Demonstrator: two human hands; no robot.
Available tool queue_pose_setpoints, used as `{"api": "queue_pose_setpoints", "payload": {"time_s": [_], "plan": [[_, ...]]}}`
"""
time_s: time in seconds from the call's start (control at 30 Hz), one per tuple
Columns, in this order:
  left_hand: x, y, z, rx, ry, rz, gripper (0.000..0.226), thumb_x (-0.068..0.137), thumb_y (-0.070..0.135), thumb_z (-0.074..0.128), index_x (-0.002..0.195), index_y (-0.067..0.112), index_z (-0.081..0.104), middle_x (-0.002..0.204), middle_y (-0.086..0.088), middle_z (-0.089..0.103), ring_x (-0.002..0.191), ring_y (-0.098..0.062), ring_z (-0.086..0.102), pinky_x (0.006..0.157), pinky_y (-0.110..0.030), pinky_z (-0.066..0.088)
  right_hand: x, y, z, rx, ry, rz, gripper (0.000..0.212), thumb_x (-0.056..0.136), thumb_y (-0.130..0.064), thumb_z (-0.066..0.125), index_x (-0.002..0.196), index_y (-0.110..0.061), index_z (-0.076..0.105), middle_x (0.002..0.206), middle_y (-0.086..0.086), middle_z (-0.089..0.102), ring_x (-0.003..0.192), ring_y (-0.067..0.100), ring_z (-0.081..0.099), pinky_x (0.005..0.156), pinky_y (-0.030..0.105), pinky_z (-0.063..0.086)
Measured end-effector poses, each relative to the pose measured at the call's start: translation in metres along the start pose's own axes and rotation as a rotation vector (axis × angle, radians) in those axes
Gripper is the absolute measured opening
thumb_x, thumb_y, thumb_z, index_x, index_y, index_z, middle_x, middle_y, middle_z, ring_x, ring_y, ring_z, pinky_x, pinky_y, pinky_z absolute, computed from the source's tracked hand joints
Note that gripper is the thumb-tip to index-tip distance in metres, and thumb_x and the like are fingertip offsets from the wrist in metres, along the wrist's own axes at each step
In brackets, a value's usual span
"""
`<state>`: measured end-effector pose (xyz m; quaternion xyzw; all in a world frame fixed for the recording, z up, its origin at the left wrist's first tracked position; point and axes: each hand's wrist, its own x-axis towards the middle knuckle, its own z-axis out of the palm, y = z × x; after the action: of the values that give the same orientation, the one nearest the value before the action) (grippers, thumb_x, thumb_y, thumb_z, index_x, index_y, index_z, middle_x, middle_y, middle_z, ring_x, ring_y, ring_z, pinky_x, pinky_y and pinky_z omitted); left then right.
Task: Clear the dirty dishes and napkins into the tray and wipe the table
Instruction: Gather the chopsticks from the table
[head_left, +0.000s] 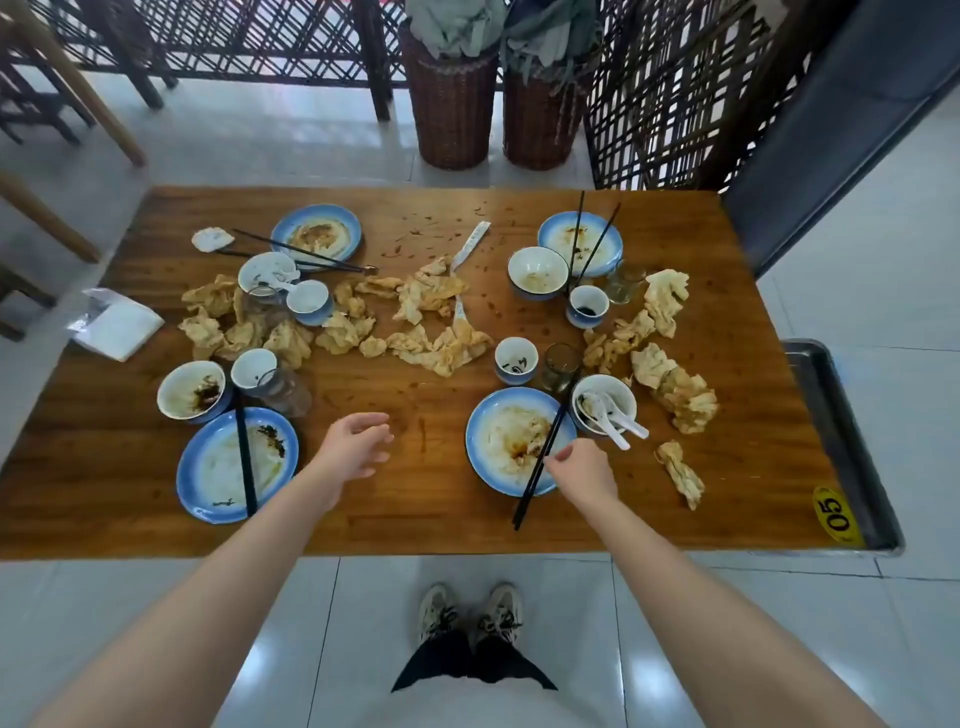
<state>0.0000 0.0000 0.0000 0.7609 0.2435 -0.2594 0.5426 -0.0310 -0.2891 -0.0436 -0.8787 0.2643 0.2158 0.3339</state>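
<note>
Restaurant dining room: wooden table (415, 519) with "05" sticker (835, 514), four dirty plates (237, 464), lattice screens (234, 36)

Two wicker baskets (452, 104) beside a lattice screen (675, 104)

"05" on a yellow sticker (836, 515) at the table's (675, 519) right corner.

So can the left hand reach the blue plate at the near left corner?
Probably yes. The left hand is open over bare table, and the blue plate lies just to its left, with nothing between them.
</note>
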Motion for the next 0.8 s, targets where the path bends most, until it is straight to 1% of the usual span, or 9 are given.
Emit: {"api": "queue_pose_setpoints", "payload": {"time_s": [0.1,0.27,0.33,0.4,0.47,0.53,0.63,0.67,0.8], "plan": [[0.001,-0.008,-0.012,-0.014,0.032,-0.017,0.026,0.098,0.024,0.053,0.123,0.022,0.058,0.102,0.002,0.068,0.091,-0.017,0.066,0.074,-0.028,0.052,0.005,-0.005,0.006,-0.045,-0.02,0.048,0.022,0.089,-0.034,0.064,0.083,-0.013,0.064,0.078,0.001,0.063,0.079,0.022,0.064,0.061,0.03,0.048],[0.002,-0.017,-0.025,-0.065,0.073,-0.034,0.026,0.099,0.025,0.052,0.124,0.021,0.057,0.105,-0.001,0.068,0.092,-0.018,0.066,0.069,-0.026,0.051,0.011,-0.015,0.013,-0.055,-0.006,0.088,0.026,0.087,-0.04,0.064,0.082,-0.015,0.061,0.081,0.003,0.064,0.078,0.023,0.063,0.057,0.03,0.045],[0.003,-0.021,-0.027,-0.063,0.083,-0.033,0.025,0.099,0.025,0.052,0.123,0.022,0.057,0.104,0.001,0.067,0.092,-0.017,0.066,0.07,-0.026,0.051,0.015,-0.017,0.017,-0.02,0.002,0.108,0.023,0.088,-0.038,0.064,0.084,-0.015,0.06,0.08,0.0,0.062,0.075,0.021,0.06,0.055,0.028,0.044],[0.004,-0.023,-0.029,-0.063,0.097,-0.03,0.024,0.099,0.025,0.052,0.122,0.023,0.057,0.103,0.002,0.068,0.092,-0.016,0.067,0.07,-0.027,0.052,0.016,-0.02,0.019,0.034,0.001,0.139,0.02,0.088,-0.034,0.063,0.089,-0.014,0.061,0.083,0.0,0.061,0.076,0.021,0.059,0.057,0.029,0.045],[0.005,-0.026,-0.032,-0.065,0.1,-0.03,0.024,0.099,0.025,0.052,0.122,0.023,0.057,0.103,0.002,0.068,0.092,-0.016,0.067,0.071,-0.027,0.052,0.016,-0.021,0.021,0.104,0.007,0.165,0.019,0.088,-0.031,0.063,0.091,-0.012,0.062,0.086,0.002,0.063,0.08,0.023,0.061,0.059,0.029,0.045],[0.007,-0.027,-0.034,-0.062,0.1,-0.026,0.025,0.098,0.026,0.052,0.123,0.023,0.057,0.104,0.002,0.067,0.093,-0.017,0.066,0.073,-0.027,0.053,0.012,-0.022,0.021,0.153,0.027,0.179,0.019,0.089,-0.03,0.063,0.088,-0.011,0.063,0.084,0.003,0.064,0.08,0.023,0.064,0.056,0.028,0.043],[0.009,-0.028,-0.035,-0.05,0.091,-0.015,0.026,0.098,0.027,0.052,0.124,0.023,0.056,0.104,0.002,0.067,0.094,-0.017,0.066,0.076,-0.03,0.053,0.004,-0.023,0.019,0.236,0.064,0.192,0.025,0.089,-0.025,0.062,0.068,-0.012,0.057,0.066,-0.001,0.058,0.061,0.015,0.058,0.047,0.024,0.037],[0.01,-0.027,-0.035,-0.041,0.086,-0.007,0.026,0.099,0.027,0.052,0.123,0.023,0.056,0.104,0.002,0.067,0.094,-0.018,0.066,0.076,-0.03,0.053,0.001,-0.024,0.018,0.268,0.078,0.205,0.027,0.089,-0.024,0.062,0.065,-0.013,0.055,0.063,-0.001,0.056,0.057,0.013,0.055,0.045,0.024,0.035],[0.012,-0.026,-0.032,-0.036,0.079,0.002,0.023,0.099,0.025,0.052,0.121,0.023,0.057,0.105,0.001,0.066,0.093,-0.017,0.065,0.072,-0.027,0.05,-0.009,-0.035,0.01,0.411,0.134,0.248,0.025,0.09,-0.02,0.06,0.069,-0.011,0.049,0.062,-0.001,0.049,0.054,0.012,0.048,0.046,0.025,0.032]]}}
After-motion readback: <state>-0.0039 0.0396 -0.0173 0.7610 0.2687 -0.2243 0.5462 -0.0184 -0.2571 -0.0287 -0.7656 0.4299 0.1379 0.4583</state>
